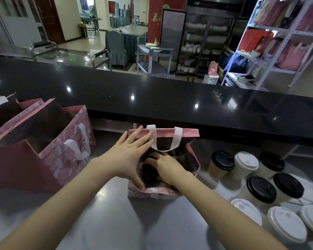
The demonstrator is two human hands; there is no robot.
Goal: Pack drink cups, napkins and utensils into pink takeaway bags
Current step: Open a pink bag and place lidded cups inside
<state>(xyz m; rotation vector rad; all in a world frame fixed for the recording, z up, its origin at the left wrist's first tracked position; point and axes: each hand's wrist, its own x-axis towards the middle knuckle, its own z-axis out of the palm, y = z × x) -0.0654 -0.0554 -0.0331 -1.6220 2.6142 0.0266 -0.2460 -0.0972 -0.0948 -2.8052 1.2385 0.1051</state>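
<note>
Two big bags (67,141) stand open at the far left, well apart from the work. Next, the left hand (128,157) lies flat and spread over the left side of the bag (190,133), fingertips on its far rim and thumb at the near rim, keeping the mouth wide without gripping. Inside that mouth the right hand (165,167) reaches down, fingers curled over the dark lid of a cup (147,173) that seems upright, just under the fingers and close to the bag's left wall. The coming move turns on that vertical line: the cup's long axis runs straight down, so releasing and lifting straight up looks right. Further right, more cups (246,165) wait on the counter (116,213), nearest the right hand.
</note>
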